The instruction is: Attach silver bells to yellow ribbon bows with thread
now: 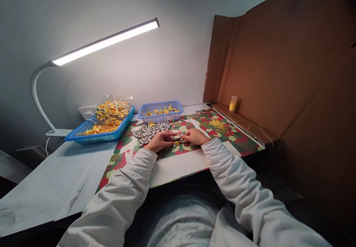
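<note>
Resting the left hand (161, 141) and right hand (194, 137) close together over the camouflage-patterned sheet (244, 145) on the tabletop (55, 176), with fingers curled inward. Cannot tell whether either hand grips anything. See a small yellow piece (177, 143) right by the left fingertips, between both hands. Note silver beads (151, 131) heaped just beyond the left hand, in front of a blue-violet basket (164, 119) holding yellow pieces.
</note>
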### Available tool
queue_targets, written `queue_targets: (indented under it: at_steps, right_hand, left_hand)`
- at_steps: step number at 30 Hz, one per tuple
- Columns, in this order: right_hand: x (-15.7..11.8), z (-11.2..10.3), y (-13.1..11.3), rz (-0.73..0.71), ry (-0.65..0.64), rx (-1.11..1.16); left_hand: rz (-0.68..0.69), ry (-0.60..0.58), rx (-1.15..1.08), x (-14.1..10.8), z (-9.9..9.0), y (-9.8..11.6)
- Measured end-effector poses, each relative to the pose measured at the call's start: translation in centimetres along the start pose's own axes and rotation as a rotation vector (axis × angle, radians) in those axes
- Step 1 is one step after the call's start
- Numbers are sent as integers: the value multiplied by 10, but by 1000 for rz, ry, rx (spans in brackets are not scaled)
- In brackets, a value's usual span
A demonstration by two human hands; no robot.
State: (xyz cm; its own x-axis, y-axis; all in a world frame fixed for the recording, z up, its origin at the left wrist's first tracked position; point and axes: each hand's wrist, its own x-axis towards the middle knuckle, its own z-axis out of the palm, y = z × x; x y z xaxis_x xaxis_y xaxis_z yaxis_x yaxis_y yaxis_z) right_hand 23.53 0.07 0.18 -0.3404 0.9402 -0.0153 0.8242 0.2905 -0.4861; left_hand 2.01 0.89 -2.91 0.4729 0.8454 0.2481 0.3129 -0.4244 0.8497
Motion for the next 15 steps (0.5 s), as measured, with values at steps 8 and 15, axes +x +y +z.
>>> queue_targets:
  at_steps: [8, 15]
  right_hand:
    - [1, 0, 2, -14, 25, 30]
    - [1, 1, 4, -29, 40, 24]
  left_hand:
    - [-11, 3, -1, 0, 0, 0]
    - [-14, 0, 0, 0, 0, 0]
